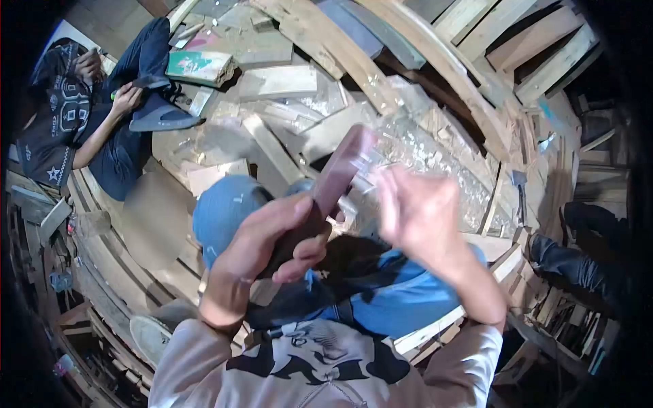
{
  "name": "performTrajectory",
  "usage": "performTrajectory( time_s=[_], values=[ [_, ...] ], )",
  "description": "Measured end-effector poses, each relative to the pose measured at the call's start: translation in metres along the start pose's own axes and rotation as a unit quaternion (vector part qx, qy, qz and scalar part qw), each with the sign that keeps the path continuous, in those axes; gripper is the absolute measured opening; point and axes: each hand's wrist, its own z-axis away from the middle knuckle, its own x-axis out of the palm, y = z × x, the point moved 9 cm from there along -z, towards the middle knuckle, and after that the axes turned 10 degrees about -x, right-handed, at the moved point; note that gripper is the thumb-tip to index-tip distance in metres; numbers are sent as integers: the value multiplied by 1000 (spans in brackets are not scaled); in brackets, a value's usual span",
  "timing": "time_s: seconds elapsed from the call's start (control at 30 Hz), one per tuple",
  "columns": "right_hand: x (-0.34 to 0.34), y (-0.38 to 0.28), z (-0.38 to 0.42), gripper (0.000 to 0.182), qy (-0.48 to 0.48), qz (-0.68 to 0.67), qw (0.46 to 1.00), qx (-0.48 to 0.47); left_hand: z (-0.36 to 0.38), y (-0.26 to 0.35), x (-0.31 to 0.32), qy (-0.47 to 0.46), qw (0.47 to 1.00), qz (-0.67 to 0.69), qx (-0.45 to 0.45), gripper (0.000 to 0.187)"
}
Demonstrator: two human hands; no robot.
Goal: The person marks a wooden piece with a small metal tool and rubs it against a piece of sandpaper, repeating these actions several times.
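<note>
My left hand (272,238) is wrapped around a long reddish-brown piece with a rounded end (344,166), apparently shaped wood, tilted up and to the right above my lap. Close to that rounded end, my right hand (418,211) is curled and blurred by motion. A pale, shiny streak shows between its fingers and the piece; what it is cannot be made out. Below both hands are my legs in blue jeans (401,299).
Boards and offcuts (279,81) cover the ground ahead, with a green-painted block (201,66) among them. Long planks (435,54) lean at the upper right. A seated person (88,115) is at the left; another person's leg (568,262) shows at the right.
</note>
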Motion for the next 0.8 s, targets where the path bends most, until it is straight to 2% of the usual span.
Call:
performTrajectory(
  time_s=[0.07,0.13,0.17,0.2,0.23,0.27,0.3,0.33,0.37,0.4,0.47,0.5,0.53,0.57,0.6,0.63,0.67,0.73,0.77,0.8],
  values=[
    [2,8,8,9,-25,-11,999,44,0,2,5,-18,1000,-23,0,45],
    [7,-28,11,11,-27,-86,995,-42,1,2,7,-25,1000,-19,-3,46],
    [7,-25,11,14,-24,-83,995,-41,0,2,6,-15,1000,-23,5,46],
    [8,-16,5,14,-33,-22,998,-55,1,0,3,-2,1000,-24,11,46],
    [3,-3,4,12,-19,0,1000,-22,-3,1,6,-42,999,-27,9,44],
    [-5,6,1,10,-2,26,1000,3,0,-2,6,-39,999,-23,11,44],
    [-4,-12,4,9,-1,-36,999,4,1,-3,7,-34,999,-35,5,44],
    [8,-30,13,9,-54,-48,995,-69,2,-3,8,-28,999,-43,2,43],
    [7,-32,13,6,-50,-47,994,-81,3,-2,14,-43,998,-41,-20,42],
    [7,-33,12,5,-45,-54,993,-99,-2,-3,12,-30,999,-38,0,39],
    [8,-31,44,9,-12,-6,999,51,20,-45,-5,-89,994,-54,18,37],
    [7,-42,62,15,20,16,992,121,34,-68,-15,-95,985,-144,24,41],
    [6,-54,81,20,80,3,991,104,57,-92,-15,-141,983,-119,-4,49],
    [9,-46,119,25,98,-58,982,149,74,-114,-16,-186,974,-125,19,50],
    [15,-63,139,29,115,-61,983,126,91,-135,-28,-171,974,-149,24,47],
    [25,-79,163,30,110,-110,976,156,108,-158,-35,-166,974,-149,30,43],
    [26,-67,170,32,103,-149,965,191,105,-156,-33,-184,968,-166,31,40],
    [32,-49,185,36,97,-189,967,137,106,-159,-29,-207,962,-165,60,39],
    [35,-48,186,45,24,-206,963,171,111,-157,-26,-205,955,-204,64,39],
    [34,-54,186,53,16,-142,972,188,112,-155,-25,-200,950,-222,95,44]
  ],
)
